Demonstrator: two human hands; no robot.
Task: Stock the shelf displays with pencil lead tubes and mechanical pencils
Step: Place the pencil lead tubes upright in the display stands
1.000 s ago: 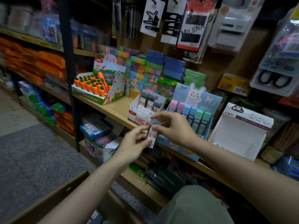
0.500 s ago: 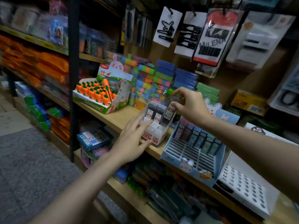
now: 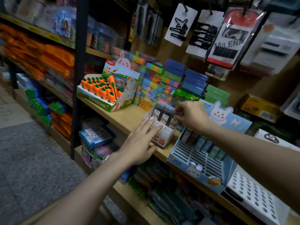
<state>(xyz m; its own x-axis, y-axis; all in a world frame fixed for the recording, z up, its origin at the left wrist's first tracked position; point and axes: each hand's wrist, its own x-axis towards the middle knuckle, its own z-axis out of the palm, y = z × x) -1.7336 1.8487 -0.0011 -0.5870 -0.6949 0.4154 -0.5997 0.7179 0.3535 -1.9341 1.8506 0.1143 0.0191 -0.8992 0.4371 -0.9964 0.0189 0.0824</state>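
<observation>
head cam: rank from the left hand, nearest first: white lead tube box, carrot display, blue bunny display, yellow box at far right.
From the left hand:
1. White lead tube box: under its fingers, touching.
2. Blue bunny display: just to the right on the same shelf.
3. Carrot display: up and to the left, further back.
4. Yellow box: far right, at the back.

A stationery shop: stocked wooden shelves [image 3: 123,117], carded goods [image 3: 180,25] hanging above.
</observation>
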